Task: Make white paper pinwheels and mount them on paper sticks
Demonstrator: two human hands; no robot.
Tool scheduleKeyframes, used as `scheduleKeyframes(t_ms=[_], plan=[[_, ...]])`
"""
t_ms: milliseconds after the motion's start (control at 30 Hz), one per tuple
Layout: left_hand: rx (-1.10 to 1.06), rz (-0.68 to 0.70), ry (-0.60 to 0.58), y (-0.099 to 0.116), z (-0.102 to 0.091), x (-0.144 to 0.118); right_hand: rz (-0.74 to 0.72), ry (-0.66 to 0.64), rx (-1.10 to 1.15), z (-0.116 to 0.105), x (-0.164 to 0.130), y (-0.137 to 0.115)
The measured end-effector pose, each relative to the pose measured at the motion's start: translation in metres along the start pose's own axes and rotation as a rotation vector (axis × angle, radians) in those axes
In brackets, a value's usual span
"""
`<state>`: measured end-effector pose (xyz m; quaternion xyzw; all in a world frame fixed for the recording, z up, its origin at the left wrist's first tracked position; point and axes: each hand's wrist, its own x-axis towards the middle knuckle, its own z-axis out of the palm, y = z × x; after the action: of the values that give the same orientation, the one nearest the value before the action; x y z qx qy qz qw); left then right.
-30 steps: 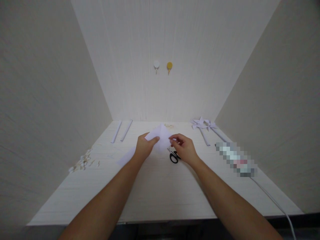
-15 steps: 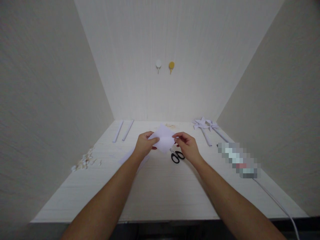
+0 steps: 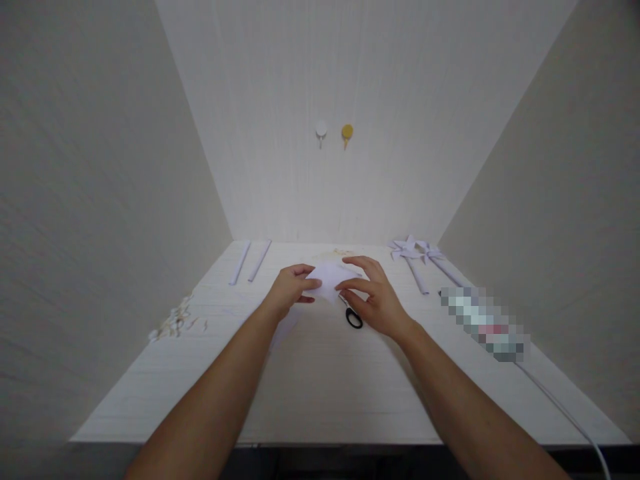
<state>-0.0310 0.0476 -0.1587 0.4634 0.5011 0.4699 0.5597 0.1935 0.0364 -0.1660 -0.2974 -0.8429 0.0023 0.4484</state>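
Paper sheet (image 3: 327, 275), white, smooth and bent, sits above the table (image 3: 350, 393) between both hands. I note the left hand (image 3: 289, 291) pinching its edge; the right hand (image 3: 373, 299) has curved, parted fingers at the opposite side, grip uncertain to me. Black-handled scissors (image 3: 354, 319) and slim paper tubes (image 3: 240, 263) lie nearby.

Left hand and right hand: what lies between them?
In the head view, the paper lies between the left hand and the right hand, with the scissors lower in the picture.
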Motion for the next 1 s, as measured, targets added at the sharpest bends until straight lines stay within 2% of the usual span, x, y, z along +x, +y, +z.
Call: scheduleKeyframes(t_ms=[167, 300, 567, 833, 1000], plan=[[-0.025, -0.055, -0.134, 0.004, -0.007, -0.001, -0.047, -0.052, 0.072, -0.002, 0.002, -0.011], [-0.014, -0.021, -0.2, 0.002, -0.005, -0.001, -0.051, -0.082, 0.107, 0.002, 0.003, -0.011], [0.111, 0.073, -0.179, -0.006, -0.003, 0.005, 0.056, -0.101, 0.09, 0.003, 0.002, -0.009], [0.109, 0.137, -0.353, -0.004, 0.002, -0.003, 0.097, -0.089, 0.104, 0.003, 0.001, -0.012], [0.114, 0.184, -0.302, -0.003, 0.003, -0.002, 0.119, -0.113, 0.081, 0.002, 0.002, -0.013]])
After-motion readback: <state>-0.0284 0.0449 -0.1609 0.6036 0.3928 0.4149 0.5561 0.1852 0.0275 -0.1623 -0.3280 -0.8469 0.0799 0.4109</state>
